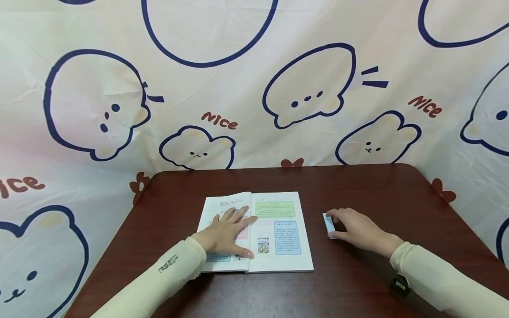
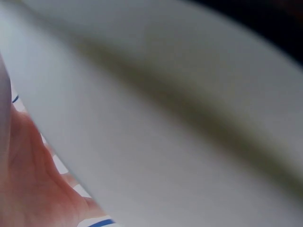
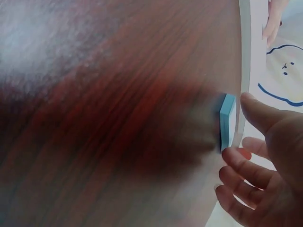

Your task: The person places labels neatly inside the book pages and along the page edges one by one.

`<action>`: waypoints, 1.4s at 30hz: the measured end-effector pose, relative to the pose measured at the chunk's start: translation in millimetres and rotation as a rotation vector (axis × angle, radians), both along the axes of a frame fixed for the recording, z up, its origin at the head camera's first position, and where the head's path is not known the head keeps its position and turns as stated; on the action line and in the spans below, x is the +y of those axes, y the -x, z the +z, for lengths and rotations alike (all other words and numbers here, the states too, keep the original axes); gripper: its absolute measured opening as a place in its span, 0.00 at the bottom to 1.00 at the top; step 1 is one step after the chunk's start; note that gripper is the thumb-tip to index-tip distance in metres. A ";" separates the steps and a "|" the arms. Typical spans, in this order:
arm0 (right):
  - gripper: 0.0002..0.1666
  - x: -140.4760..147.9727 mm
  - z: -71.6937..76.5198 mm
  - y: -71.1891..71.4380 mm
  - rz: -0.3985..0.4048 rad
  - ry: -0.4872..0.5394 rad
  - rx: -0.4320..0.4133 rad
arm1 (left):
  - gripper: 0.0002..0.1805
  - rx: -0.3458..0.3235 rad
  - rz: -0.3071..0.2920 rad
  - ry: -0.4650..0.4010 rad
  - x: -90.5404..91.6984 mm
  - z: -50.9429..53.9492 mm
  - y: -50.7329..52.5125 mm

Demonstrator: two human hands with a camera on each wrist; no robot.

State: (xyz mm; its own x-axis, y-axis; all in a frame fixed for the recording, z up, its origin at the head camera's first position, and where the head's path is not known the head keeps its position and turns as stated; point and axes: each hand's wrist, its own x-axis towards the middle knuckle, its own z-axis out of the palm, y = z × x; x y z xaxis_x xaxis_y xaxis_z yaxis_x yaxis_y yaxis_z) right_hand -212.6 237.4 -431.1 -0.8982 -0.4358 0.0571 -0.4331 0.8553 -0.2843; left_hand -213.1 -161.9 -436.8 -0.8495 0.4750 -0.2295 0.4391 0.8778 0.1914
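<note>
An open book (image 1: 282, 265) with printed text and coloured boxes lies on the dark brown table. My left hand (image 1: 228, 234) rests on its left page with fingers spread, the fingertips and thumb reaching the centre fold. Blurred pale cloth fills most of the left wrist view, and part of the left palm (image 2: 35, 175) shows beside it. Right of the book, a small flat light-blue block (image 1: 328, 226) lies on the table. My right hand (image 1: 359, 229) pinches it end to end between thumb and fingers. The block (image 3: 225, 125) shows its blue edges in the right wrist view.
The dark brown table (image 1: 179, 190) has rounded far corners. A pale cloth wall (image 1: 246, 97) with cartoon bears stands behind and beside it. A small black device (image 1: 400, 285) hangs at the right wrist.
</note>
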 end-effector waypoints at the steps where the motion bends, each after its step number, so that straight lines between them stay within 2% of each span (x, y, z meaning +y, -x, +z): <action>1: 0.32 -0.1 -0.3 0.2 0.002 0.004 -0.009 | 0.58 0.001 0.000 0.001 -0.2 -0.5 -0.2; 21: 0.30 6.5 -4.6 2.6 0.019 0.019 -0.030 | 0.58 0.000 -0.020 0.002 2.6 -2.7 0.3; 36: 0.28 6.6 -8.2 6.5 0.030 0.064 -0.012 | 0.58 0.007 -0.011 0.012 2.0 -2.6 0.3; 42: 0.24 4.3 -8.6 9.3 0.050 0.073 0.002 | 0.58 0.002 0.001 0.011 -0.1 -0.7 -0.7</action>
